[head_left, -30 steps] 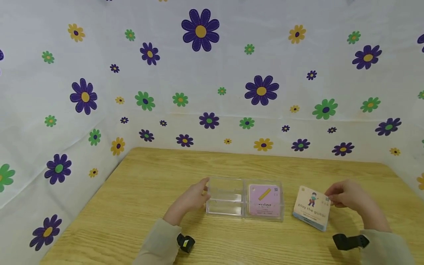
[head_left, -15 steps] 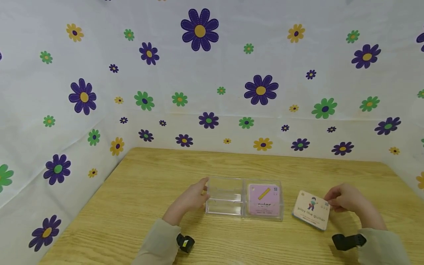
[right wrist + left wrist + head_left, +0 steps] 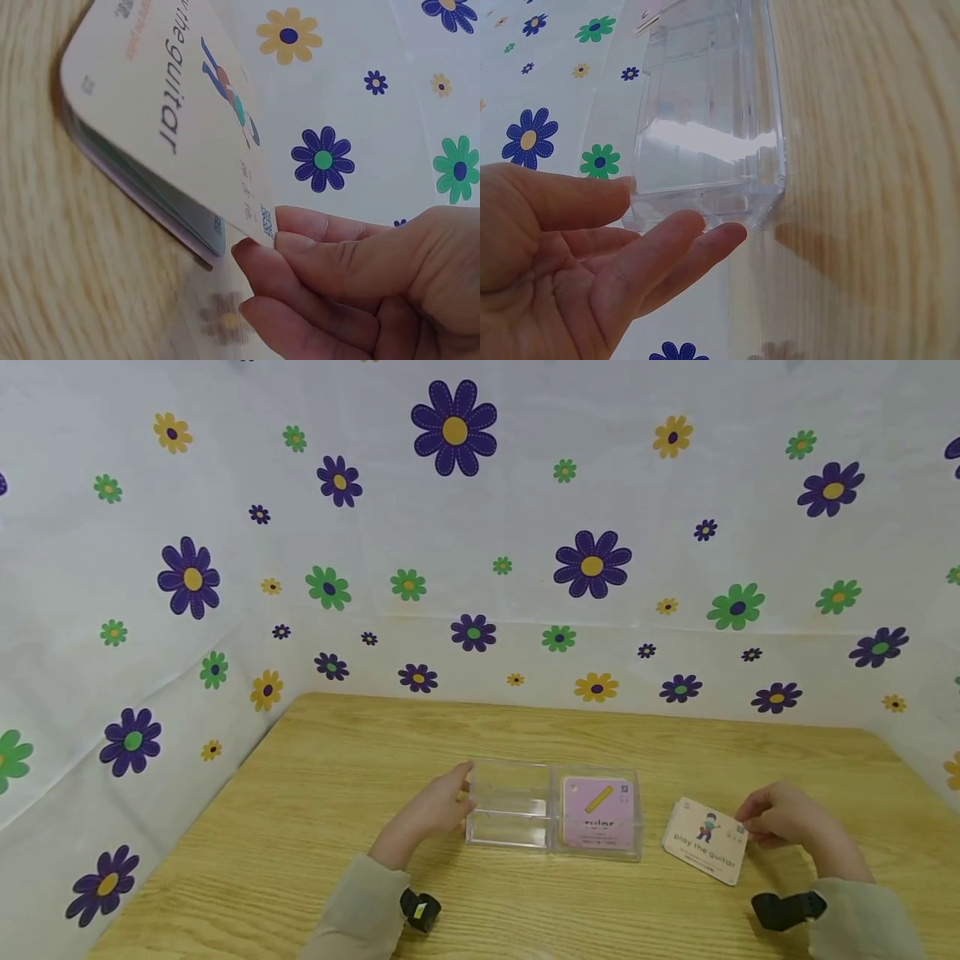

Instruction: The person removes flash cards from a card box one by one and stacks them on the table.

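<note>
On the table stands a clear plastic box (image 3: pixel 510 810) with two compartments; the right one holds a pink "ruler" card (image 3: pixel 598 814). My left hand (image 3: pixel 442 806) touches the box's left end, its thumb and extended fingers against the end wall in the left wrist view. To the right of the box, my right hand (image 3: pixel 780 817) pinches the corner of a cream "play the guitar" flashcard (image 3: pixel 705 843) between thumb and finger. In the right wrist view this flashcard (image 3: pixel 165 112) slants above other cards (image 3: pixel 150 195), with a gap beneath its held corner.
The wooden table (image 3: pixel 420 727) meets a white cloth (image 3: pixel 495 510) printed with flowers at the back and left. Each wrist wears a black camera strap, such as the right one (image 3: pixel 787 910). The box's left compartment shows only bare plastic.
The right hand and the guitar flashcard have come down a little, toward the near side. The card now covers the blue one that showed under its front edge. The left hand stays at the box.
</note>
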Demonstrator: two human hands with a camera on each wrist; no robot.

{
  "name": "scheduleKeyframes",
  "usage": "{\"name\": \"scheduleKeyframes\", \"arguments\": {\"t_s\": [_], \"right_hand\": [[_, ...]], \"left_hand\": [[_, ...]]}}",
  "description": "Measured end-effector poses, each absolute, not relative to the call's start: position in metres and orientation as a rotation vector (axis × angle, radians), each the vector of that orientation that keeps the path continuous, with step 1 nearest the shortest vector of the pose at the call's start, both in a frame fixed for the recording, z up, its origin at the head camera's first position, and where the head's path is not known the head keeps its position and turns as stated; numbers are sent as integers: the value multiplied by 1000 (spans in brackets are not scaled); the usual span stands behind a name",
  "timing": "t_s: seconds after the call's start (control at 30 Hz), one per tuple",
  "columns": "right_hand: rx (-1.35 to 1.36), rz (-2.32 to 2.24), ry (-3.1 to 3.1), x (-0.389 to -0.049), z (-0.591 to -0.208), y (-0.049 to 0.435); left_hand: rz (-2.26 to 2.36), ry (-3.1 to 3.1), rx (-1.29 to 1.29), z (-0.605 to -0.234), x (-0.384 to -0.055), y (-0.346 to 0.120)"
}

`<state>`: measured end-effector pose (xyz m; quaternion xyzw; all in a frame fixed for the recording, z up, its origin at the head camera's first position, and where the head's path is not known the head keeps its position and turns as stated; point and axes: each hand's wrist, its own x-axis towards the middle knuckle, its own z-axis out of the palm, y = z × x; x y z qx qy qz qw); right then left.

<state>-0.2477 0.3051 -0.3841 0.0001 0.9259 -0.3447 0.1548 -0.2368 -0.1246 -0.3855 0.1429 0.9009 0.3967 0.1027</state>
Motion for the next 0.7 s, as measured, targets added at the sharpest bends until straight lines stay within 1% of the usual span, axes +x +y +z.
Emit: {"name": "scheduleKeyframes", "arguments": {"t_s": [0.7], "right_hand": [[-16, -914, 2697, -252, -389, 302]], "left_hand": [[1166, 2663, 424, -381, -236, -124]]}}
